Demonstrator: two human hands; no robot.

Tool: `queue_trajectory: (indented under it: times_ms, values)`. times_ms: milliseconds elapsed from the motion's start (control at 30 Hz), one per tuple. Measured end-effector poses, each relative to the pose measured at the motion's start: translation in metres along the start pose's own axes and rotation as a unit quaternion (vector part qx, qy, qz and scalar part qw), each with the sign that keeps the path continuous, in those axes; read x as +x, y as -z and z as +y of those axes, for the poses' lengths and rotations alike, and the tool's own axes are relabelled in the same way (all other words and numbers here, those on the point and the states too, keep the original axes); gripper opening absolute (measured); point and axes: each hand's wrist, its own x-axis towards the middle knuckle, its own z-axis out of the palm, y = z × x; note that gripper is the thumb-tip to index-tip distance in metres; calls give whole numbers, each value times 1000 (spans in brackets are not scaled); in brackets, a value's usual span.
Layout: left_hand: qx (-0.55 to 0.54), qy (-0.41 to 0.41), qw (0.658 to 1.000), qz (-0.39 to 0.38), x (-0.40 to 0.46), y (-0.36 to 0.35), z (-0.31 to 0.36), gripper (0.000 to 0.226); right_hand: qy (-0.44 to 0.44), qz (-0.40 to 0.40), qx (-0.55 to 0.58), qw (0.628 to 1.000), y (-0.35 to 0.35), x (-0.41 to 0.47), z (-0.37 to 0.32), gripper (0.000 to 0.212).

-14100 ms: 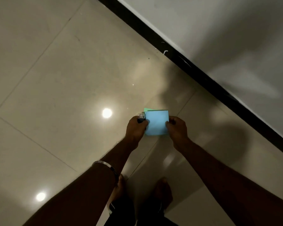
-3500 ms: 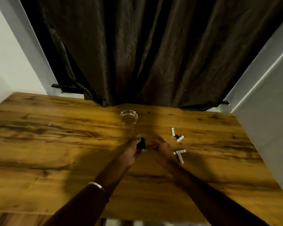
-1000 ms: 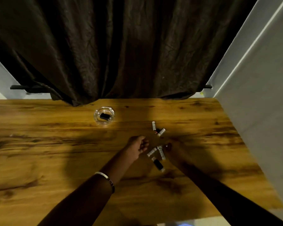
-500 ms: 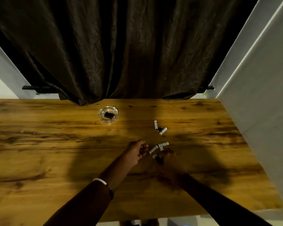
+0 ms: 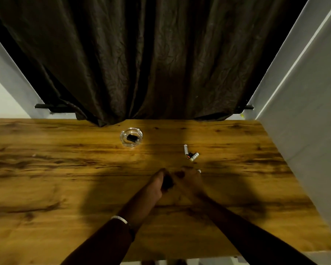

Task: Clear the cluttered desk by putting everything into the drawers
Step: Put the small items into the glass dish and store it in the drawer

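On the wooden desk (image 5: 65,169) my left hand (image 5: 157,183) and my right hand (image 5: 189,178) meet at the middle, fingertips touching. My left fingers curl around a small dark battery (image 5: 168,183). My right fingers are closed over white batteries, and only one white end (image 5: 199,171) pokes out. Farther back lie two loose white batteries (image 5: 185,149) (image 5: 194,156) with a small dark and red one (image 5: 189,155) between them. A glass ashtray (image 5: 122,139) near the desk's back edge holds a small black object (image 5: 131,138).
A dark curtain (image 5: 141,64) hangs behind the desk and touches its back edge. A grey wall (image 5: 304,121) runs along the desk's right side. The desk's front edge is at the bottom of the view. No drawer is in sight.
My right hand has slid left against my left hand, covering the white batteries that lay between them. The dark battery has gone from the desk into my left fingers. My left hand has closed.
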Motion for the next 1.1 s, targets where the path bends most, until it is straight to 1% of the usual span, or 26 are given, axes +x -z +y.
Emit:
queue_trajectory:
  times_ms: [67,100,167,200,267,300,400,467,567,667,700,733,767,800,833,867,900,933,1000,1100]
  values:
    - [19,-6,1000,9,3,6,4,37,0,45,-13,999,10,13,11,33]
    - [21,-5,1000,15,6,9,5,38,-4,53,-30,998,17,22,15,32]
    - [15,-6,1000,8,10,13,9,42,-12,49,-99,994,30,41,21,15]
    - [3,-7,1000,-1,9,14,11,44,-14,42,-147,988,35,53,24,13]
    - [-15,-14,999,-28,7,17,13,46,-6,24,-253,967,39,74,30,34]
    - [-24,-20,998,-48,6,17,13,46,0,22,-278,960,38,82,33,41]
    - [-70,-34,994,-77,7,17,18,41,4,14,-303,953,29,97,37,43]
    - [-91,-26,994,-60,7,15,24,29,-1,17,-324,946,23,97,34,38]
    - [-91,-6,994,-60,11,15,29,21,-13,44,-320,946,17,95,33,32]
    - [-92,-4,994,-62,19,17,31,23,-7,69,-311,948,15,96,35,40]
    - [-88,-6,995,-56,21,16,33,24,3,83,-291,953,13,95,35,41]
    - [-85,-4,995,-49,23,16,35,24,18,94,-243,965,9,94,36,42]
    - [-83,0,996,-43,26,14,38,24,35,88,-162,982,5,90,34,43]
    - [-82,4,996,-40,26,13,41,24,54,53,-63,995,1,86,32,48]
    - [-83,4,996,-38,27,12,44,25,80,7,5,997,-4,82,28,57]
    - [-83,2,996,-37,29,11,46,27,104,-35,35,993,-8,77,23,67]
    - [-79,-5,996,-39,33,10,47,29,121,-64,20,990,-10,72,15,72]
    - [-75,-16,996,-45,34,11,47,29,142,-79,-8,987,-13,69,8,74]
    - [-72,-40,995,-60,37,15,46,28,167,-68,-53,982,-16,64,-6,69]
    - [-53,-63,993,-83,42,25,52,30,197,-23,-38,979,-20,60,-11,62]
